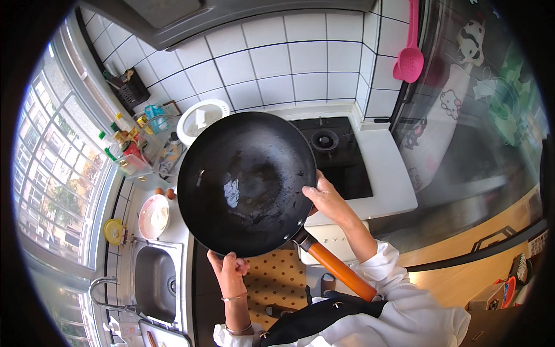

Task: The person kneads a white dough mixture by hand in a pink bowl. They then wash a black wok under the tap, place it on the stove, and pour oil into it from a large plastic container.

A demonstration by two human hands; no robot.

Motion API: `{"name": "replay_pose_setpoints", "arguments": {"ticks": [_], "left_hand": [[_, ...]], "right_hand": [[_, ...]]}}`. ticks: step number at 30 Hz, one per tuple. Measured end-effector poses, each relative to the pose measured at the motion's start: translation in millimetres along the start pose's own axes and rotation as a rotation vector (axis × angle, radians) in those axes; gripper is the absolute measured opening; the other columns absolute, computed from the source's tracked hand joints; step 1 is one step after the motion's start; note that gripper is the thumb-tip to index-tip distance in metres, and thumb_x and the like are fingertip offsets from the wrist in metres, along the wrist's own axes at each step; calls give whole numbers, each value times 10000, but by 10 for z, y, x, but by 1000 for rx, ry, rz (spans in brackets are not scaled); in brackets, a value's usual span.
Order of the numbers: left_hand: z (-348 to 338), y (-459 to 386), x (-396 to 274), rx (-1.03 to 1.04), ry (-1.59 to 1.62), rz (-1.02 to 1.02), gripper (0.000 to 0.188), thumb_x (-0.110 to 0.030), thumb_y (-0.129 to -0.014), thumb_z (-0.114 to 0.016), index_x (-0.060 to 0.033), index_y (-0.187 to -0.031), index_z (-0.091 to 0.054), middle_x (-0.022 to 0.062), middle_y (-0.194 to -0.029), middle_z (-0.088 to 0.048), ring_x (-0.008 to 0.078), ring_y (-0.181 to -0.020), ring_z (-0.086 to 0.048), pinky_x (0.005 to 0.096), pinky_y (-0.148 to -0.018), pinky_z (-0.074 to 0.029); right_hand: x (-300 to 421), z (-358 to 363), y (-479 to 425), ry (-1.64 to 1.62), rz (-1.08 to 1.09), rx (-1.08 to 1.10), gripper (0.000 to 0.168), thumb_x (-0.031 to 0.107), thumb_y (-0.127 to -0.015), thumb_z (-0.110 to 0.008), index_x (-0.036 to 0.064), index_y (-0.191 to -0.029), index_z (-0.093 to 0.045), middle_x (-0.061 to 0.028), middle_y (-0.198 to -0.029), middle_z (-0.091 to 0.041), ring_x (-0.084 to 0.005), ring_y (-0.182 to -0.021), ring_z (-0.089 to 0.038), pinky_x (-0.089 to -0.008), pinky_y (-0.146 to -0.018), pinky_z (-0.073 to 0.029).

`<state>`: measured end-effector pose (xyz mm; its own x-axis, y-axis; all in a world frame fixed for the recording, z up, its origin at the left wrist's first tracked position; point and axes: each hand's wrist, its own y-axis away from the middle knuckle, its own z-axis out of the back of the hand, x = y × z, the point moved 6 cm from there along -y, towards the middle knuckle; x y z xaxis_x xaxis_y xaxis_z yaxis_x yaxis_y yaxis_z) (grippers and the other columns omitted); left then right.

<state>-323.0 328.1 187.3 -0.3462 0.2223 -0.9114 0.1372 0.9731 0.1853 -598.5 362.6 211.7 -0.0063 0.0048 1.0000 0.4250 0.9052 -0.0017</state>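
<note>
A black wok (260, 173) is raised in front of me, its inside turned up towards my view. Its surface is dark and patchy, with a bright glint left of the middle and worn-looking marks low on the right. My right hand (330, 198) grips the right rim, thumb on the inside and fingers hidden behind. At the near left rim is my left hand (230, 269), its fingertips on the edge and partly hidden beneath it. The orange-brown handle (342, 271) slants down to the right towards my body, held by neither hand.
Behind the wok lies a black gas hob (325, 141) on the white counter (386, 173). To the left are a bowl (155, 217), brown eggs (171, 194), a rack of bottles (134, 152), a white-rimmed lid (204, 117) and a steel sink (156, 282) with a tap (104, 281).
</note>
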Motion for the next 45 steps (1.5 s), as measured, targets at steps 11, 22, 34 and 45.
{"name": "replay_pose_setpoints", "arguments": {"ticks": [11, 22, 34, 45], "left_hand": [[-1405, -730, 739, 175, -237, 105, 581, -107, -832, -478, -1, -1329, -196, 117, -606, -573, 167, -515, -584, 204, -441, -379], [-2270, -1657, 1200, 406, -343, 198, 526, -70, -815, -441, 49, -1278, -220, 200, -671, -635, 202, -529, -630, 218, -420, -423], [-2616, -2165, 1463, 489, -422, 272, 490, -112, -816, -464, 22, -1247, -276, 168, -712, -650, 183, -556, -631, 224, -469, -445], [-2580, -2269, 1578, 505, -437, 288, 446, -114, -823, -452, 1, -1226, -299, 174, -722, -651, 176, -554, -622, 230, -481, -451]], "right_hand": [[-344, 1491, -320, -123, -90, -241, 568, 147, -838, -465, 4, -1337, -234, -183, -1097, -516, -267, -848, -626, -369, -544, -589], [-772, 2045, -773, -195, -192, -386, 508, 203, -834, -465, 41, -1290, -310, -163, -1017, -562, -249, -700, -640, -353, -618, -570], [-1010, 2219, -1129, -200, -256, -477, 475, 176, -847, -445, 10, -1268, -302, -194, -1031, -555, -295, -763, -642, -384, -666, -577], [-1122, 2222, -1206, -185, -252, -466, 460, 155, -853, -430, 0, -1265, -293, -201, -1019, -556, -283, -747, -642, -374, -628, -586]]}}
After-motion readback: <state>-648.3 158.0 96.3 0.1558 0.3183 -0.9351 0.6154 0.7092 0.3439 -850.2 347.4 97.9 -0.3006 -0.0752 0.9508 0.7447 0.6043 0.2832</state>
